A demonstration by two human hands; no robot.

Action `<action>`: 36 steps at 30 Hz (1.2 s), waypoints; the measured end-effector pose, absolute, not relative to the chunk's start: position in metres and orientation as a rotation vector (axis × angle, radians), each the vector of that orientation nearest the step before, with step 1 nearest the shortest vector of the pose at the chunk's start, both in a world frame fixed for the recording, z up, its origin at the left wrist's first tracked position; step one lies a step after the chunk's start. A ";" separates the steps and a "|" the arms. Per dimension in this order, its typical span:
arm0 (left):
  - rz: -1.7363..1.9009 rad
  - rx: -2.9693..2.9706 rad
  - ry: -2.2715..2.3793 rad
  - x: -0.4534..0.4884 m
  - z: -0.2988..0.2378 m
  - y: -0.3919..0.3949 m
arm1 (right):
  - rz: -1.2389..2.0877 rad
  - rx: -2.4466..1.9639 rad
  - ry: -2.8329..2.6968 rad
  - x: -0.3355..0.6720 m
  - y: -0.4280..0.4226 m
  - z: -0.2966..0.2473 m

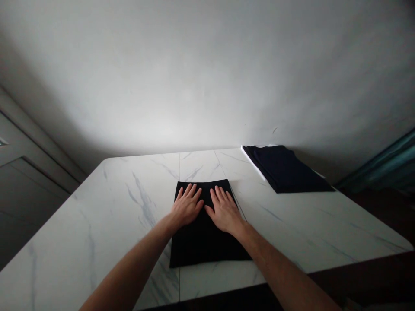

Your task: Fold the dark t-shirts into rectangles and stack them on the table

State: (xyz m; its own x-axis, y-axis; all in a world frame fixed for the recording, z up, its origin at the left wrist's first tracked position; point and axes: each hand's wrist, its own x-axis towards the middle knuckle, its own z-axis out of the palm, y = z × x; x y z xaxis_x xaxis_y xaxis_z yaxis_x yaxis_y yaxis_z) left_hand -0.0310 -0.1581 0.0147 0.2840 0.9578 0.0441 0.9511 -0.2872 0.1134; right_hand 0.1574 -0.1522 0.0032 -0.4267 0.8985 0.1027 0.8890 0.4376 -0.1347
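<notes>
A black folded cloth [204, 242] lies flat in the middle of the white marble table [113, 216]. My left hand [187, 205] rests palm down on the cloth's far half, fingers stretched out and flat. My right hand [223, 208] lies beside it, also palm down with fingers extended, thumbs nearly touching. Neither hand holds anything.
A second dark folded garment [285, 169] sits at the table's far right corner against the white wall [194, 77]. A door or cabinet panel [26, 181] stands at the left. A teal curtain [389, 166] hangs at the right. The table's near edge meets a dark floor [372, 276].
</notes>
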 end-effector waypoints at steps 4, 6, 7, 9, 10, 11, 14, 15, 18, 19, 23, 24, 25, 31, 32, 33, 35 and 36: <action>0.171 2.413 1.945 -0.033 0.019 -0.160 | 0.159 -1.582 -2.528 0.160 -0.137 0.014; 0.164 2.397 1.994 -0.033 0.017 -0.159 | 0.123 -1.546 -2.527 0.161 -0.128 0.018; 0.155 2.384 2.017 -0.034 0.016 -0.158 | 0.109 -1.537 -2.536 0.162 -0.124 0.018; 0.126 2.349 2.055 -0.034 0.014 -0.157 | 0.114 -1.551 -2.569 0.164 -0.120 0.015; 0.109 2.336 2.065 -0.033 0.014 -0.156 | 0.126 -1.575 -2.578 0.164 -0.119 0.014; 0.094 2.328 2.074 -0.032 0.015 -0.155 | 0.139 -1.596 -2.587 0.164 -0.118 0.012; 0.095 2.356 2.095 -0.028 0.022 -0.152 | 0.126 -1.601 -2.592 0.161 -0.117 0.013; 0.118 2.391 2.086 -0.027 0.024 -0.150 | 0.104 -1.569 -2.593 0.160 -0.116 0.015; 0.173 2.484 2.014 -0.027 0.026 -0.146 | 0.060 -1.454 -2.614 0.158 -0.113 0.016; 0.166 2.485 1.997 -0.028 0.025 -0.145 | 0.073 -1.444 -2.628 0.158 -0.111 0.015; 0.105 2.436 1.986 -0.036 0.017 -0.141 | 0.116 -1.502 -2.643 0.161 -0.109 0.009; 0.100 2.428 1.987 -0.039 0.016 -0.141 | 0.117 -1.501 -2.648 0.162 -0.108 0.009; 0.101 2.415 1.995 -0.041 0.015 -0.140 | 0.120 -1.496 -2.657 0.163 -0.108 0.010; 0.120 2.325 2.043 -0.054 0.007 -0.138 | 0.102 -1.553 -2.627 0.176 -0.102 0.006; 0.120 2.317 2.039 -0.055 0.005 -0.137 | 0.109 -1.568 -2.616 0.177 -0.101 0.003; 0.122 2.311 2.036 -0.056 0.004 -0.136 | 0.120 -1.575 -2.610 0.179 -0.099 0.000; 0.129 2.304 2.028 -0.058 0.003 -0.134 | 0.137 -1.573 -2.608 0.181 -0.097 -0.005; 0.127 2.296 2.024 -0.058 0.004 -0.133 | 0.141 -1.575 -2.607 0.181 -0.095 -0.006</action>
State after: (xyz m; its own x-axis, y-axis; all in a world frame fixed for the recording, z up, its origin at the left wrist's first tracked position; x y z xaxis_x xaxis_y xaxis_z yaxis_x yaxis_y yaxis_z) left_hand -0.0575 -0.1328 0.0036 0.1246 0.9921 0.0105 0.9857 -0.1250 0.1131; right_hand 0.1809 -0.0952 -0.0065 -0.4630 0.8858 0.0315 0.8772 0.4630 -0.1268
